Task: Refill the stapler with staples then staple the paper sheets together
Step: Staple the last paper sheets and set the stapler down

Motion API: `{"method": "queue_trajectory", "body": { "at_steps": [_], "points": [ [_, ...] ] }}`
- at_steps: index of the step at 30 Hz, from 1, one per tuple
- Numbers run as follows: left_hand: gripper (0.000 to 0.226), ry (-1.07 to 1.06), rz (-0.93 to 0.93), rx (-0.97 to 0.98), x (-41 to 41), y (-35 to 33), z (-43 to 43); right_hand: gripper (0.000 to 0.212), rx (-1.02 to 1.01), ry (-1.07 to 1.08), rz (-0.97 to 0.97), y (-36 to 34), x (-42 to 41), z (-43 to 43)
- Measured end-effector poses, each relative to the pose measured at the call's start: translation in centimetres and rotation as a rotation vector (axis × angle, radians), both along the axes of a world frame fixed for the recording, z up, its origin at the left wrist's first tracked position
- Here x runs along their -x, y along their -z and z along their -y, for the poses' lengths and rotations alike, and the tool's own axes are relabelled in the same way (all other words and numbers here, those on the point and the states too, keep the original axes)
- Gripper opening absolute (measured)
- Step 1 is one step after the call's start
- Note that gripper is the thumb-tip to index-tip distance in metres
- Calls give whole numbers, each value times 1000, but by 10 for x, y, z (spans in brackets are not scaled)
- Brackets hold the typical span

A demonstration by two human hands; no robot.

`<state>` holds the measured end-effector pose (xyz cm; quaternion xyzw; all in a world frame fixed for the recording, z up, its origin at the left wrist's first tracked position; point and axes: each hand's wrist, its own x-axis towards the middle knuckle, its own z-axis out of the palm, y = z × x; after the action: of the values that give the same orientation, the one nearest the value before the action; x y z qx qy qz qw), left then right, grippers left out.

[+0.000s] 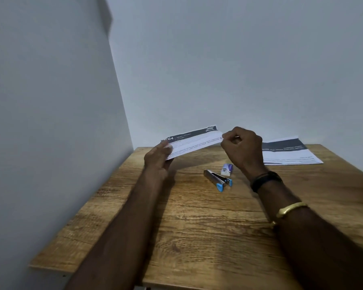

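Holding the paper sheets (194,143) up off the table (197,227) with both hands. Gripping the left end with the left hand (158,159), thumb over the top face and fingers only partly curled below, though blurred. Pinching the right corner in the tightly curled fingers of the right hand (242,147). Leaving the stapler (218,180) lying on the wood between the two wrists, with the small staple box (226,169) just beside it and more printed paper (289,154) flat at the far right. By the look of it, squaring up the sheets ahead of stapling; no telling from here about staples already loaded or not. Next, probably: keeping the edges aligned in one hand, freeing the other for the stapler, checking the magazine, then feeding a corner into its mouth and pressing down firmly
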<state>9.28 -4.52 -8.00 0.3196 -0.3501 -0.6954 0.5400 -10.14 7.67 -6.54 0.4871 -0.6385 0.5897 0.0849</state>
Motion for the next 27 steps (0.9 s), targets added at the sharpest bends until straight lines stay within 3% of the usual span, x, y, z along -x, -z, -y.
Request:
{"method": "queue_trajectory", "body": {
  "at_steps": [3,7,9,12,15,20,27],
  "points": [
    [53,-27,215,36,8,7,4,14,-373,69,-94,-1,4,-1],
    [66,-124,386,142,10,14,10,13,-633,55,-134,-10,0,-2],
    [62,-158,450,193,10,18,13,12,-783,-56,-190,-15,-5,-1],
    [47,-190,467,213,10,22,15,43,-1009,-144,-274,-15,-16,-1],
    [40,-210,481,230,10,25,17,49,-1054,-132,-280,-11,-18,-1],
    [54,-218,519,262,9,27,21,42,-1056,-140,-222,-8,-17,-1],
    [46,-225,509,292,9,32,26,35,-982,-531,300,-16,-2,-8]
  ]
}}
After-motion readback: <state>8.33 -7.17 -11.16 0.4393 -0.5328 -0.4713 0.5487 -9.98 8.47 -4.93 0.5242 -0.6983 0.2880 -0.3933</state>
